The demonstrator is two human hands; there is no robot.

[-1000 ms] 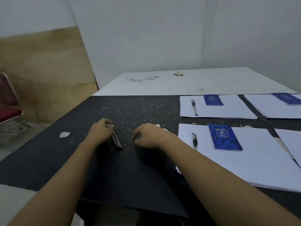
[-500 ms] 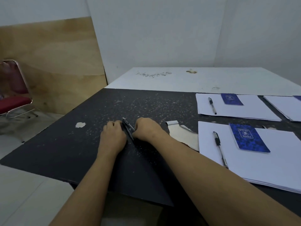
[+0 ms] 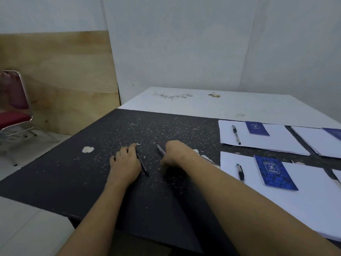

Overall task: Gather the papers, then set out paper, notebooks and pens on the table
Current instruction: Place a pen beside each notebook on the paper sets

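Both hands had drawn apart since half a second earlier, when they met over a bundle of pens; each now had one pen of its own. Well to the left of the near notebook [image 3: 275,172], the left hand [image 3: 125,161] lay knuckles-up on the black surface [image 3: 92,172]. Its fingers were curled over the top end of a black pen [image 3: 142,163], whose barrel ran back along the thumb side toward the wrist. Between that hand and the near notebook, the right hand [image 3: 175,153] was balled up, fingers gripping a second pen [image 3: 160,150] (only its tip stuck out, pointing away from the person). A torn pale scrap [image 3: 205,157] lay by the right wrist, on the notebook's side.

The near notebook sat on a white sheet of paper [image 3: 304,200], with a third pen [image 3: 240,172] just to its left on the same sheet. Beyond the near notebook, a farther sheet [image 3: 276,143] carried a second blue notebook [image 3: 256,128] and a fourth pen [image 3: 236,134]. Far to the left of the near notebook stood a red chair [image 3: 14,111] beside a plywood board [image 3: 55,71].
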